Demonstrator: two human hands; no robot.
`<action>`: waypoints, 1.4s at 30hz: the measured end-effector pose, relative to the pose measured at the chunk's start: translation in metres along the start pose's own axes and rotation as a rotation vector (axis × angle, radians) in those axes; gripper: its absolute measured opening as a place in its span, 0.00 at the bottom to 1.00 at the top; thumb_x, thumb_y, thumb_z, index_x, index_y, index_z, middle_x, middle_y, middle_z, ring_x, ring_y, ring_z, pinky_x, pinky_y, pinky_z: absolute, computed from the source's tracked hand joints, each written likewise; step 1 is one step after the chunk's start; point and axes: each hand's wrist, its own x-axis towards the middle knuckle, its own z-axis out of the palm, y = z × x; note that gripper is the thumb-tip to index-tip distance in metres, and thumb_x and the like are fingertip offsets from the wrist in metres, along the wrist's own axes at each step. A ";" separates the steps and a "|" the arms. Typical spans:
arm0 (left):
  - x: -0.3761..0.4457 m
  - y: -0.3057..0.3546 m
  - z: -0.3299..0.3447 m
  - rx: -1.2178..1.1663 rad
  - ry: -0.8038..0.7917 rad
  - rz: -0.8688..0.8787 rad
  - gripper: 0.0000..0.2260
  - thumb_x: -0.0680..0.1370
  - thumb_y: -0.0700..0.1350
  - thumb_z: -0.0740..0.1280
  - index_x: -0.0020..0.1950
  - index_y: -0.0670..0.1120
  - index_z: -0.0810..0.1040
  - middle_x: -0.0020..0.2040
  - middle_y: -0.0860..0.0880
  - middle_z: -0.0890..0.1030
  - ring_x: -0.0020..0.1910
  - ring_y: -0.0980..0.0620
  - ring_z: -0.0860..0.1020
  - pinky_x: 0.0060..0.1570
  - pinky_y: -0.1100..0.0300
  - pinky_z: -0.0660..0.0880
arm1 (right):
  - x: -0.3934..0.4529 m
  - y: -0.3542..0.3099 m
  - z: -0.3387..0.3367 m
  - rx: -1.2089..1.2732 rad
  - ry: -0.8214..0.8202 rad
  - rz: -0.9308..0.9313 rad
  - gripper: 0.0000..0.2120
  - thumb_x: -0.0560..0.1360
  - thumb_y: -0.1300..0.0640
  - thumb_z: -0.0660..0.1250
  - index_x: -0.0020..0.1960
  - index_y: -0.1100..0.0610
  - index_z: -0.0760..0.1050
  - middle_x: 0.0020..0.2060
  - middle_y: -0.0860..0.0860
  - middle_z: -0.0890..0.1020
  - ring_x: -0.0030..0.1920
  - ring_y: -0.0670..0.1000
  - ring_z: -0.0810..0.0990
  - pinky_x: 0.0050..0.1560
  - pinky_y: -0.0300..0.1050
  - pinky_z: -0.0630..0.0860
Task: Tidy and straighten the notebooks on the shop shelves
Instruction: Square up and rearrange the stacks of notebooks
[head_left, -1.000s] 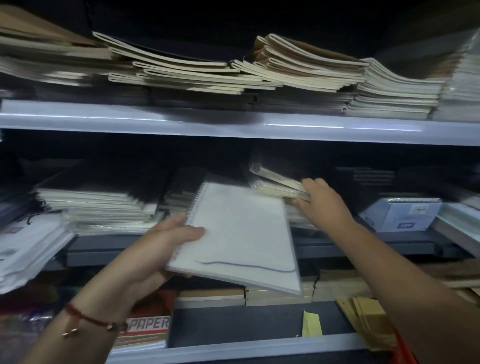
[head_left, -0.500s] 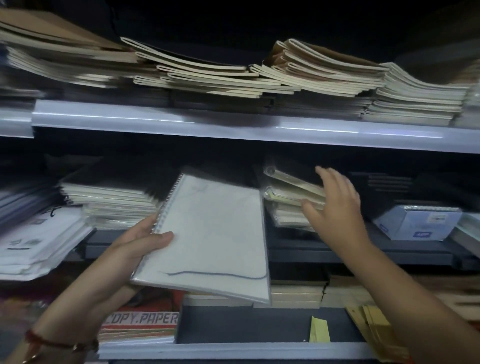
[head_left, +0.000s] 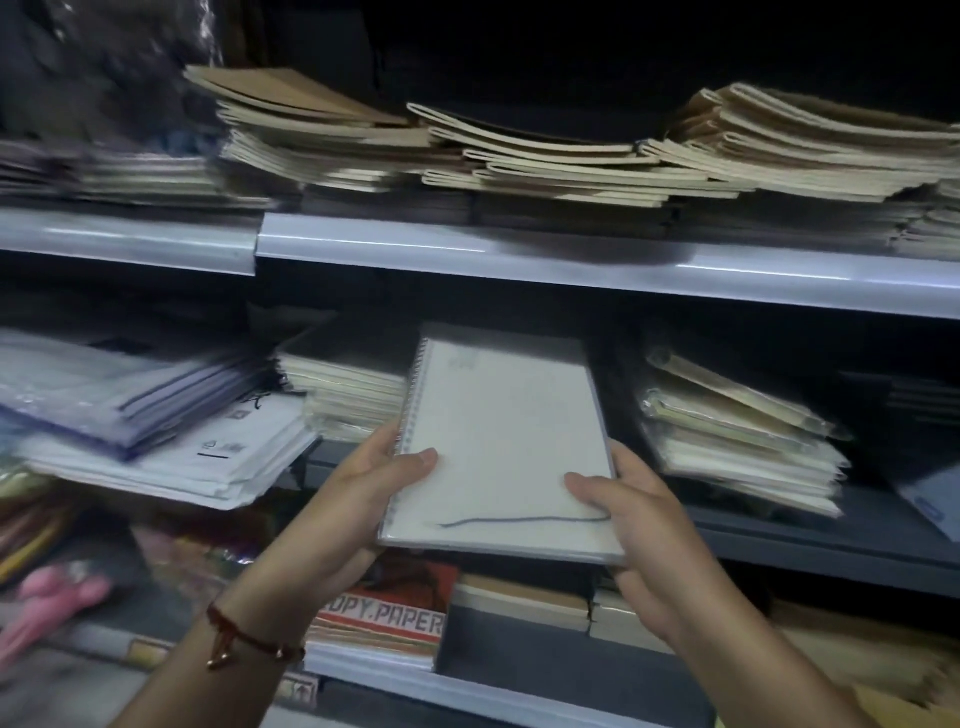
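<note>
A white spiral notebook (head_left: 498, 441) with a clear cover and a thin dark line near its lower edge is held flat in front of the middle shelf. My left hand (head_left: 358, 499) grips its left, spiral side, thumb on top. Its right lower corner is gripped by my right hand (head_left: 639, 525), thumb also on the cover. To the right, on the middle shelf, lies a slanted pile of wrapped cream notebooks (head_left: 737, 436). A neater cream stack (head_left: 343, 384) sits just left of the held notebook.
The upper shelf (head_left: 519, 254) carries several fanned piles of kraft-covered notebooks (head_left: 571, 156). White and purple folders (head_left: 156, 431) overhang at left. Below are a copy-paper pack (head_left: 384, 618), flat notebooks (head_left: 524, 597) and a pink item (head_left: 57, 597).
My right hand left the slanted cream pile and took hold of the white notebook's right corner. The notebook has turned straighter and the view shifted left.
</note>
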 end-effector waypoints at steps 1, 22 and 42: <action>-0.001 0.000 -0.003 0.005 0.010 0.002 0.19 0.79 0.39 0.64 0.70 0.45 0.73 0.62 0.42 0.82 0.60 0.41 0.81 0.52 0.55 0.81 | 0.002 0.002 0.003 -0.003 -0.005 -0.007 0.18 0.77 0.68 0.64 0.62 0.52 0.78 0.52 0.51 0.86 0.54 0.52 0.85 0.53 0.47 0.77; -0.009 0.027 -0.126 1.486 0.165 0.389 0.30 0.66 0.77 0.63 0.66 0.69 0.72 0.80 0.61 0.52 0.79 0.56 0.50 0.73 0.51 0.59 | 0.082 0.038 0.135 0.091 -0.051 0.196 0.13 0.77 0.66 0.66 0.60 0.55 0.78 0.49 0.53 0.87 0.52 0.57 0.85 0.49 0.50 0.81; 0.067 0.015 -0.158 1.734 0.426 0.848 0.13 0.79 0.53 0.66 0.59 0.49 0.83 0.52 0.49 0.81 0.50 0.45 0.78 0.49 0.49 0.72 | 0.110 0.053 0.142 -1.265 -0.117 -0.817 0.18 0.83 0.59 0.58 0.72 0.52 0.73 0.68 0.48 0.76 0.69 0.49 0.70 0.67 0.47 0.71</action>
